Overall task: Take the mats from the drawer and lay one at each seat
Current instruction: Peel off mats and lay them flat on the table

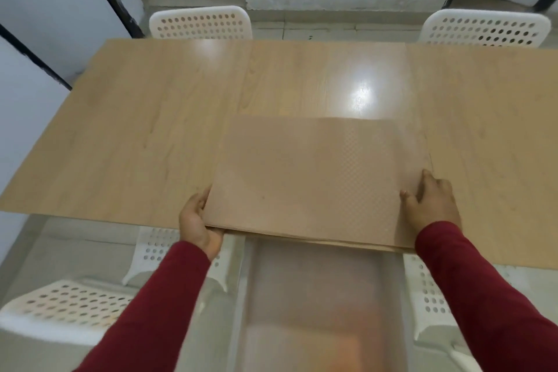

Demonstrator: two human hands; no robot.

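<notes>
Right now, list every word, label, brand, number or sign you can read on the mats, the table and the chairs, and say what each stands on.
None: no readable text anywhere in view.
mats: only a fine dotted texture, no print.
table: plain wood grain and glare, no marking.
chairs: white with punched holes, no label showing.
Below the table's near edge the picture is blurred; nothing legible there.

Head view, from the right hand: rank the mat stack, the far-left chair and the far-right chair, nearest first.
1. Mat stack: touching the right hand, at the near edge of the table.
2. Far-right chair: across the table, on the right side.
3. Far-left chair: across the table, diagonally left.
</notes>
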